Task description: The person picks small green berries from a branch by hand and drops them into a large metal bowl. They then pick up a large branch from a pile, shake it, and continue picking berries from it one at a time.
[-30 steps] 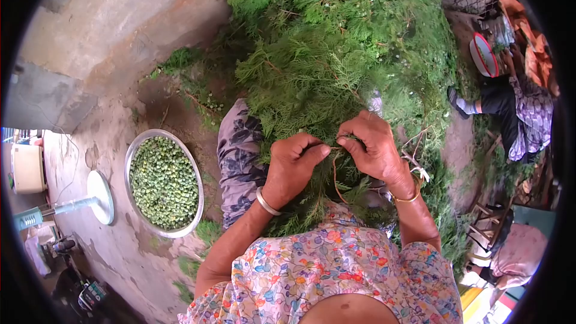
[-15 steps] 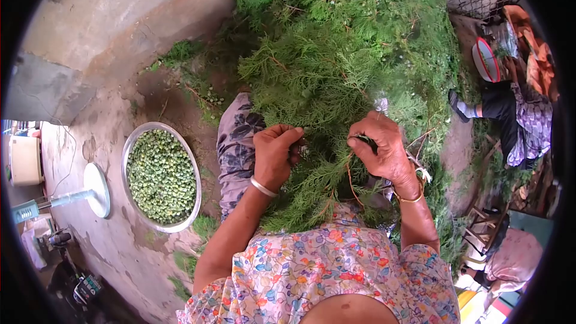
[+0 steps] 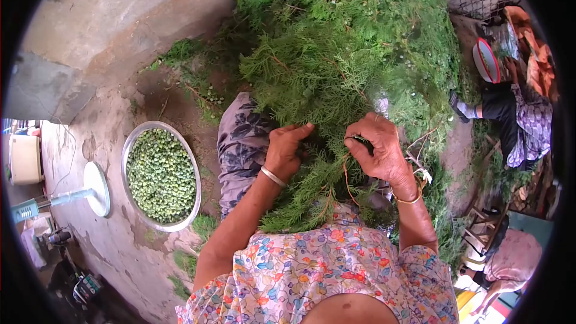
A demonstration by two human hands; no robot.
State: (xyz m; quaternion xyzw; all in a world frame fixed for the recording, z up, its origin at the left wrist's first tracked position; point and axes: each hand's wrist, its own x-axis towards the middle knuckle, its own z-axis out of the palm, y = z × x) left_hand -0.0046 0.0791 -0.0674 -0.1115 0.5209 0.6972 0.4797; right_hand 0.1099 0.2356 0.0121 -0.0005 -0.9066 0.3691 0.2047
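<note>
My left hand (image 3: 287,151), with a pale bangle at the wrist, reaches into a leafy evergreen branch (image 3: 309,195) over my lap. Its thumb points up and its fingers curl into the foliage, partly hidden; whatever they hold cannot be made out. Opposite it, my right hand (image 3: 379,149) is closed, thumb and forefinger bent towards each other at the branch's leafy stems. A thin reddish-brown twig (image 3: 348,180) hangs just below that hand. Beyond both hands rises a large heap of cut evergreen branches (image 3: 360,36) with small pale-green cones among the leaves.
On the left, a metal basin (image 3: 174,227) holds many small green cones (image 3: 161,174). A fan-like stand (image 3: 96,189) is farther left. Two other people sit at the right, one by a red-rimmed white basin (image 3: 486,60). A concrete wall (image 3: 150,12) borders the heap.
My left hand has shifted slightly right and its thumb has lifted away from the forefinger. My right hand has barely moved. At the lower right, another person's arm now extends downward.
</note>
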